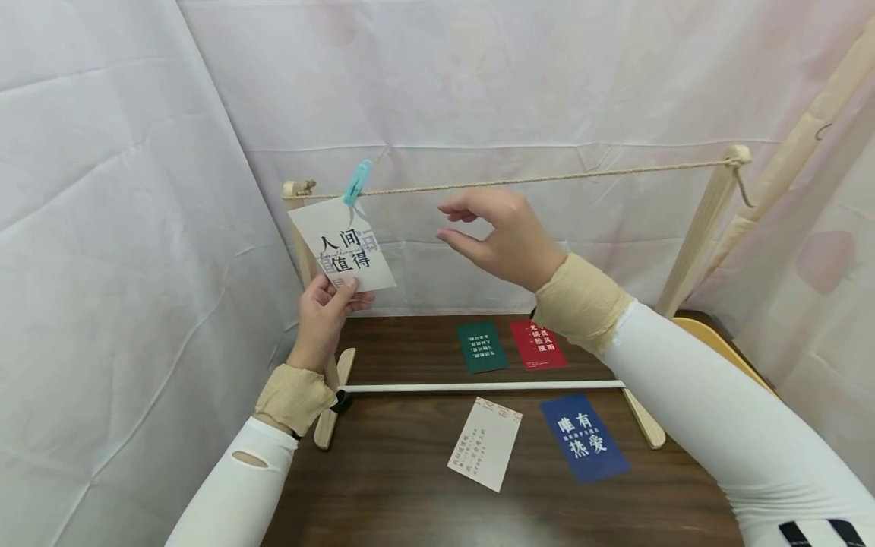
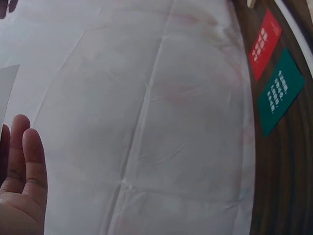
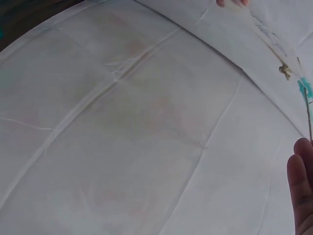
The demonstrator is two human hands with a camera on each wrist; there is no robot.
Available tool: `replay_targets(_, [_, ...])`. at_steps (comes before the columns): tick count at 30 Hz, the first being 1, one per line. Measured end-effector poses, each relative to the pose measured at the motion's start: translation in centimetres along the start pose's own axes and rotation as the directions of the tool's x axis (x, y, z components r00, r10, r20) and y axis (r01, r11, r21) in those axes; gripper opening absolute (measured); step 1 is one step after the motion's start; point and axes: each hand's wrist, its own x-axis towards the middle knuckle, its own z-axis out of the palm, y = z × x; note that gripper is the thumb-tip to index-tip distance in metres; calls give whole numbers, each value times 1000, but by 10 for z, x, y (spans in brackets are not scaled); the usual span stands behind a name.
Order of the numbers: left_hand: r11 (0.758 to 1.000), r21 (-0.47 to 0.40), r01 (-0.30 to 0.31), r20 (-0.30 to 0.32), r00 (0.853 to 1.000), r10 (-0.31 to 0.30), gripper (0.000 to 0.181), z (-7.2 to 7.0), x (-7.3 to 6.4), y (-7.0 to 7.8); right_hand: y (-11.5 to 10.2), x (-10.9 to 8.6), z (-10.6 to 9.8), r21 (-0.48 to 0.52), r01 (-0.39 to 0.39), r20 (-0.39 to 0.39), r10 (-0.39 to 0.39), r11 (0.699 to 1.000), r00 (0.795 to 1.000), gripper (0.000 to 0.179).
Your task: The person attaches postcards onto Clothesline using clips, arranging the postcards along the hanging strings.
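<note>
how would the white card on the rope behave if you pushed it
The white card is probably fairly stiff, as it looks flat where the left hand pinches its lower edge. It's likely light, being so thin. Let go and pushed, it might swing or twist, since only one blue peg grips its top.

Behind a dark wooden table (image 1: 376,486), a backdrop of creased white cloth (image 1: 478,91) is being seen. Toward the table's far edge, a green card (image 1: 482,348) and a red card (image 1: 542,351) are being displayed side by side, while a cream card (image 1: 484,444) and a blue card (image 1: 585,438) are being displayed nearer its front. At the table's right far corner, a partly hidden yellow object (image 1: 718,346) is being glimpsed, and beyond its right side a slanting pale pole (image 1: 807,144) is being shown.
</note>
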Motion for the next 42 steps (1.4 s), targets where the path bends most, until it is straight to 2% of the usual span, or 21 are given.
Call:
replay_targets(7, [999, 0, 41, -1, 999, -41, 7, 1, -7, -17, 14, -31, -11, -27, -28, 13, 28, 999, 1000, 31])
replay_targets(13, [998, 23, 63, 16, 998, -64, 5, 1, -14, -31, 23, -60, -19, -44, -113, 25, 115, 993, 993, 34])
replay_targets(20, [992, 83, 91, 67, 993, -96, 1, 5, -24, -44, 31, -92, -28, -83, -225, 21, 227, 971, 974, 37])
replay_targets(23, [989, 106, 103, 91, 989, -112, 7, 9, -28, -51, 35, -104, -30, -92, -244, 12, 246, 965, 969, 39])
replay_targets(29, [973, 182, 140, 112, 980, -162, 11, 17, -38, -66, 42, -127, -34, -94, -270, -3, 271, 958, 963, 35])
replay_targets(42, [929, 316, 193, 153, 956, -251, 16, 41, -57, -89, 50, -174, -45, -92, -372, -26, 371, 924, 928, 34])
